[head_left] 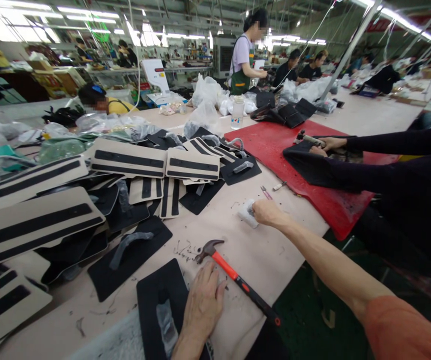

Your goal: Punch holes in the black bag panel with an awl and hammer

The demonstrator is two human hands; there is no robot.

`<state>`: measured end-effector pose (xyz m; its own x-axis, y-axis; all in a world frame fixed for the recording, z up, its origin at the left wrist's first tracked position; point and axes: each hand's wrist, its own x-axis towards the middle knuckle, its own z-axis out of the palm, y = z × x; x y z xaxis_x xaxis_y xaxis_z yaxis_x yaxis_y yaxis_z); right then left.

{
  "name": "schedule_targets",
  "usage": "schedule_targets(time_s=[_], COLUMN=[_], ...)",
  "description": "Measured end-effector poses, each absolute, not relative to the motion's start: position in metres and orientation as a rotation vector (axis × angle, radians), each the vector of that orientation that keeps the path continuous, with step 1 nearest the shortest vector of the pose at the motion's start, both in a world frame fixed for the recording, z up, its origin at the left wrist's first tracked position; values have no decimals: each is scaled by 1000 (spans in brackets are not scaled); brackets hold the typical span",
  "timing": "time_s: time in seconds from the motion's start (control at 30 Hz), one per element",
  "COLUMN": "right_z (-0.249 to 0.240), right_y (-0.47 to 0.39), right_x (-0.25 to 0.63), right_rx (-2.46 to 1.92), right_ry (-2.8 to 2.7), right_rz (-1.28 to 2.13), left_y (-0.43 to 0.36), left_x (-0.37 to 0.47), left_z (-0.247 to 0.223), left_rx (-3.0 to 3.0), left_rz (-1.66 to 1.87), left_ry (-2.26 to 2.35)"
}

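Note:
My left hand [202, 305] lies with its fingers stretched out over the table, at the right edge of a black panel [150, 295] with a plastic-wrapped handle [166, 327]. Just beyond its fingertips is the head of a claw hammer [234, 275], whose orange-and-black handle points toward the table's near edge. Further out, my right hand [268, 212] is closed at a small whitish container or bag [248, 214] with dark bits at its opening. What its fingers pinch, if anything, is hidden. Close to that hand lie a small pink tool [266, 192] and a white-handled tool [279, 186].
Piled panels [127, 159], beige with black strips or black with wrapped handles, cover the left. On the right, a co-worker's hands [324, 145] hold a tool over black material on a red mat [260, 145]. A clear bottle [237, 112] and plastic bags [206, 92] stand behind.

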<state>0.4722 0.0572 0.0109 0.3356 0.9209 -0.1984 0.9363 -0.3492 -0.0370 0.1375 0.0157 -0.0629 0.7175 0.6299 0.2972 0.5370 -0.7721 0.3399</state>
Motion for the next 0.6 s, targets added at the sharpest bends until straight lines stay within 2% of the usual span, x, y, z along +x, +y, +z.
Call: schedule_targets(time_s=[0.33, 0.6], right_z=[12, 38], right_y=[67, 47], right_x=[466, 489], right_rx=[2471, 2736], right_ry=[1606, 1656], right_rz=[-423, -629], left_y=[16, 16], left_x=[137, 137], left_z=[-65, -66], left_rx=[2694, 2688], left_rz=[565, 617], left_ry=[934, 936])
